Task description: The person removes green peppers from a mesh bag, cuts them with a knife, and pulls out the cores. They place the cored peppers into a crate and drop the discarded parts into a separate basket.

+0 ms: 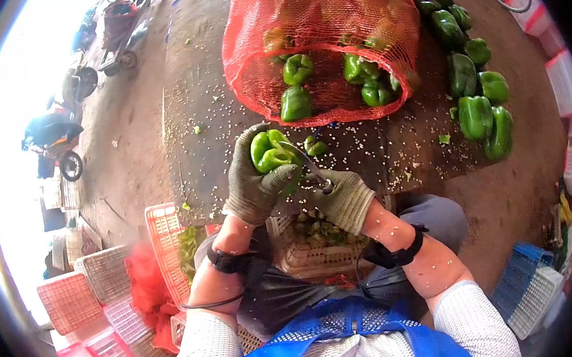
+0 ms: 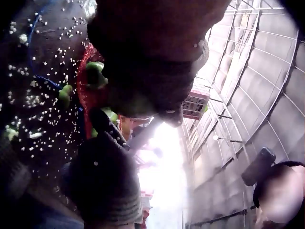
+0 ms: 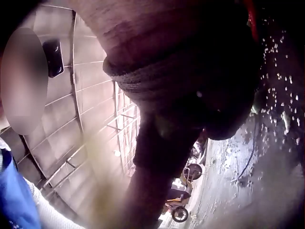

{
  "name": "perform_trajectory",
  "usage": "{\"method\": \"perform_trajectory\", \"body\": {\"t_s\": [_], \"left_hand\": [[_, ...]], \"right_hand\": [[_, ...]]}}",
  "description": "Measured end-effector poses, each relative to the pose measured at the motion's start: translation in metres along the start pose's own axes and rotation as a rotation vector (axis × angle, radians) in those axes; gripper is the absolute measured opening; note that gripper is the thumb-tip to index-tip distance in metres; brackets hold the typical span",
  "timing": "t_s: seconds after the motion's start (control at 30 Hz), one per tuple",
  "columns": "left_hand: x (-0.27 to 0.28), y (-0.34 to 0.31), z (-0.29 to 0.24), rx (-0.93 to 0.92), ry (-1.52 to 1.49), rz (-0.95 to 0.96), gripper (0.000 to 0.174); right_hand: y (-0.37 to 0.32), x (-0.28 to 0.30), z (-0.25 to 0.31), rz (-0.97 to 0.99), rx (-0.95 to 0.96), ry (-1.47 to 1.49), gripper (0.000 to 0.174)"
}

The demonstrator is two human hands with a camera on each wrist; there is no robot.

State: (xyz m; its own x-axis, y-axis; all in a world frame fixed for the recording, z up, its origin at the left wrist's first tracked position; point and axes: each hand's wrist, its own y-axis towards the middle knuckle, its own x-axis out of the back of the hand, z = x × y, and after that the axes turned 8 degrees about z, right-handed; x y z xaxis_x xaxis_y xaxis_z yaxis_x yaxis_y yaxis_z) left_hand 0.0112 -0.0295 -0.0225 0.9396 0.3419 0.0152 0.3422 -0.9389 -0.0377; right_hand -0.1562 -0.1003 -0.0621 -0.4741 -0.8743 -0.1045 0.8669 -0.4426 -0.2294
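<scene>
In the head view my gloved left hand [image 1: 250, 188] grips a glossy green bell pepper [image 1: 270, 152], thumb across its near side. My gloved right hand [image 1: 345, 200] holds a small knife [image 1: 310, 166], its narrow blade reaching to the pepper's right side. In the left wrist view the blade [image 2: 145, 132] shows pale against the bright background. A piece of green pepper [image 1: 315, 146] lies on the dark table just beyond the hands. Past it, a red mesh bag [image 1: 328, 19] lies with its mouth facing me and several green peppers [image 1: 296, 104] inside.
A row of green peppers [image 1: 475, 118] lines the table's right side. Pale seeds litter the dark tabletop [image 1: 199, 144]. Below the hands, a crate [image 1: 317, 256] holds green scraps between the knees. An orange crate [image 1: 167, 241] stands left, and blue and white crates [image 1: 528, 288] right.
</scene>
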Motion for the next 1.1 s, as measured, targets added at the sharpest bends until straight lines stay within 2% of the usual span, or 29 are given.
{"method": "perform_trajectory", "body": {"t_s": [0.13,0.27,0.3,0.4,0.47,0.53,0.57,0.67,0.7,0.8,0.9,1.0,1.03,1.1], "left_hand": [[-0.007,0.003,-0.014,-0.086,0.205,0.033,0.082],[-0.012,0.015,-0.006,-0.071,-0.202,-0.128,0.066],[-0.016,0.017,-0.008,-0.058,-0.29,-0.086,0.055],[-0.026,0.021,-0.008,0.109,-0.689,-0.272,0.046],[-0.027,0.02,0.0,0.139,-0.767,-0.297,0.047],[-0.031,0.023,0.003,0.133,-0.742,-0.308,0.047],[-0.035,0.024,-0.001,0.057,-0.616,-0.273,0.045],[-0.027,0.026,-0.001,-0.082,-0.225,-0.119,0.044],[-0.028,0.025,-0.003,-0.065,-0.301,-0.111,0.045],[-0.021,0.028,-0.001,0.318,-0.922,-0.325,0.05],[-0.004,0.034,0.022,0.295,-1.058,-0.341,0.053],[0.025,0.038,0.012,0.2,-1.185,-0.27,0.061],[0.035,0.041,0.008,0.231,-1.145,-0.319,0.059],[0.046,0.04,0.005,0.292,-1.081,-0.361,0.057]], "right_hand": [[0.005,-0.005,-0.026,0.019,0.134,-0.247,0.011],[0.004,-0.01,0.004,-0.078,0.126,-0.209,0.013],[0.005,-0.011,0.002,-0.076,0.09,-0.207,0.014],[0.008,-0.018,-0.012,-0.091,0.016,-0.188,0.015],[0.006,-0.023,-0.02,-0.123,0.002,-0.161,0.015],[0.014,-0.025,-0.049,-0.103,0.18,-0.4,0.015],[0.015,-0.025,-0.049,-0.089,0.267,-0.52,0.015],[0.013,-0.024,-0.049,-0.124,0.128,-0.368,0.014],[0.014,-0.025,-0.049,-0.129,0.102,-0.364,0.013],[0.013,-0.029,-0.03,-0.062,0.005,-0.461,0.013],[0.029,-0.034,-0.038,0.002,-0.099,-0.619,0.016],[0.009,-0.044,-0.043,0.092,-0.233,-0.482,0.02],[0.007,-0.044,-0.055,0.157,-0.221,-0.615,0.023],[0.003,-0.032,-0.062,-0.046,0.009,-0.598,0.02]]}}
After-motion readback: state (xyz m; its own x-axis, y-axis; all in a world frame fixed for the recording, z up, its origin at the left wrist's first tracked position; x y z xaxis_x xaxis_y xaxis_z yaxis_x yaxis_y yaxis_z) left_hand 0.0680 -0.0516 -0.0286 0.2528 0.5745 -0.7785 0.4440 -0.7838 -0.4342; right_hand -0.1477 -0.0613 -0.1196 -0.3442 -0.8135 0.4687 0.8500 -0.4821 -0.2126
